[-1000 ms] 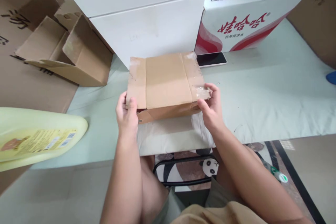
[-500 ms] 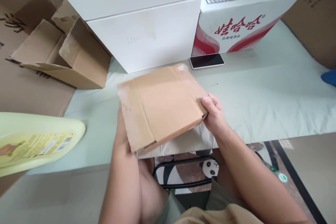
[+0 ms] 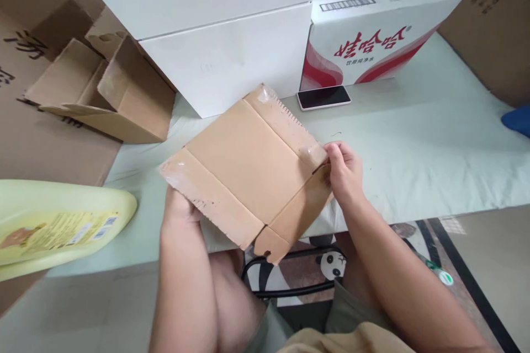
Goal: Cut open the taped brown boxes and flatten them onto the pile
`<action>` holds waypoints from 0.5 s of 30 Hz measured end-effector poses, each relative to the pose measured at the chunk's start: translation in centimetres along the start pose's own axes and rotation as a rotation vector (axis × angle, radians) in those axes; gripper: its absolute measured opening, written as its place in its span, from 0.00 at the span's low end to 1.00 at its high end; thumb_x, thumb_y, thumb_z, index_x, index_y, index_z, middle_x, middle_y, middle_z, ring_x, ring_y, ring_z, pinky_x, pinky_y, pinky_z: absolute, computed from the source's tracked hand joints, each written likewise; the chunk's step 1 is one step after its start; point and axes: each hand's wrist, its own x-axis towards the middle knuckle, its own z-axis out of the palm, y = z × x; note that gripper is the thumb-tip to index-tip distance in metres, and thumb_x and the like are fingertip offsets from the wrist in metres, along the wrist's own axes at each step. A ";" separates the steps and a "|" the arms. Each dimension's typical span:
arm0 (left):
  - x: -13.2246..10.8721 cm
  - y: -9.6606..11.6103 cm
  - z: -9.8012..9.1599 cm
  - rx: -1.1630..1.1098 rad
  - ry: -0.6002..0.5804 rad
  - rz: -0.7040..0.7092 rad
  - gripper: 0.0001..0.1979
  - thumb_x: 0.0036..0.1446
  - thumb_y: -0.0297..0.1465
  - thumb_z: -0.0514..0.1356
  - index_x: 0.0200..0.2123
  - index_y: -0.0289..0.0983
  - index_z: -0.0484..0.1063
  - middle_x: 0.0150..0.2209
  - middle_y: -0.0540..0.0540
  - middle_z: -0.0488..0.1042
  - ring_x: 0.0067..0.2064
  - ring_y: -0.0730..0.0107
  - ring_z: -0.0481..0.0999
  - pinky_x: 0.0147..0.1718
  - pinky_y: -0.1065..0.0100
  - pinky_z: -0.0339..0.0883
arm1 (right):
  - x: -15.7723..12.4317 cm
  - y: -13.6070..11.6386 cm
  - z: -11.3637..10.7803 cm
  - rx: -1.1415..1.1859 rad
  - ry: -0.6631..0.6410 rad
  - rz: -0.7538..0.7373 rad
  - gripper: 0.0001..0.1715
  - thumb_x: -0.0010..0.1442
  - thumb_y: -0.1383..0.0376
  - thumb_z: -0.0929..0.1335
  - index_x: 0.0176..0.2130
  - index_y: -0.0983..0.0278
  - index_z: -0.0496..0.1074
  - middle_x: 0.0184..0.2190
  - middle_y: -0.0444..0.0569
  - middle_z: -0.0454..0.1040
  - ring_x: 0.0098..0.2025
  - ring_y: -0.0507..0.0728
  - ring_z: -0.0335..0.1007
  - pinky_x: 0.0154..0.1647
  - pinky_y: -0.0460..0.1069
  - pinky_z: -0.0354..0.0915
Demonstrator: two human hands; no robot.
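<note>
A brown cardboard piece (image 3: 244,160) is held up, tilted, between my two hands over the front edge of the covered table. It has crease lines, torn edges and bits of clear tape at its corners, and one flap hangs toward me. My left hand (image 3: 181,207) grips its left edge from beneath, with the fingers mostly hidden behind the board. At the right corner my right hand (image 3: 344,168) pinches the edge, thumb on top. Just beyond the board lies a phone (image 3: 323,98) with a dark screen.
White boxes (image 3: 232,60) and a red-and-white carton (image 3: 372,47) stand at the back. An open cardboard box (image 3: 136,102) sits at the left, near a pale yellow bottle (image 3: 62,226). A pale green cloth (image 3: 434,138) covers the table. A blue object (image 3: 517,120) shows at the right edge.
The cardboard has turned and tilted, its left corner swinging outward. A flap has folded down at the near side. My left hand has moved left; the right hand keeps its corner.
</note>
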 end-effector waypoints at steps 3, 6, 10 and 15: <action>-0.1 0.5 0.5 -0.093 0.026 0.033 0.25 0.46 0.47 0.75 0.41 0.34 0.80 0.36 0.43 0.86 0.51 0.50 0.84 0.58 0.51 0.78 | 0.4 0.4 -0.3 -0.027 0.042 -0.033 0.22 0.60 0.45 0.70 0.36 0.61 0.73 0.34 0.48 0.77 0.38 0.56 0.73 0.39 0.51 0.68; -0.8 0.8 1.3 -0.181 0.123 0.046 0.20 0.63 0.46 0.63 0.47 0.35 0.80 0.40 0.44 0.86 0.50 0.56 0.84 0.59 0.52 0.77 | 0.6 1.0 -0.3 0.116 -0.081 0.103 0.27 0.54 0.45 0.74 0.45 0.59 0.73 0.42 0.49 0.80 0.43 0.58 0.76 0.42 0.52 0.71; -2.8 1.2 2.7 -0.176 0.212 -0.019 0.24 0.69 0.48 0.57 0.54 0.35 0.77 0.46 0.46 0.86 0.47 0.61 0.84 0.61 0.52 0.75 | 0.2 0.5 -0.1 0.330 -0.263 0.316 0.37 0.44 0.47 0.80 0.48 0.58 0.73 0.38 0.45 0.81 0.37 0.55 0.77 0.40 0.50 0.71; -2.3 1.3 2.3 -0.205 0.088 0.088 0.25 0.69 0.50 0.57 0.53 0.36 0.78 0.50 0.45 0.85 0.57 0.59 0.81 0.59 0.60 0.77 | -0.2 -0.4 0.2 0.196 -0.399 0.400 0.29 0.43 0.44 0.80 0.33 0.62 0.74 0.30 0.48 0.79 0.31 0.55 0.73 0.33 0.49 0.68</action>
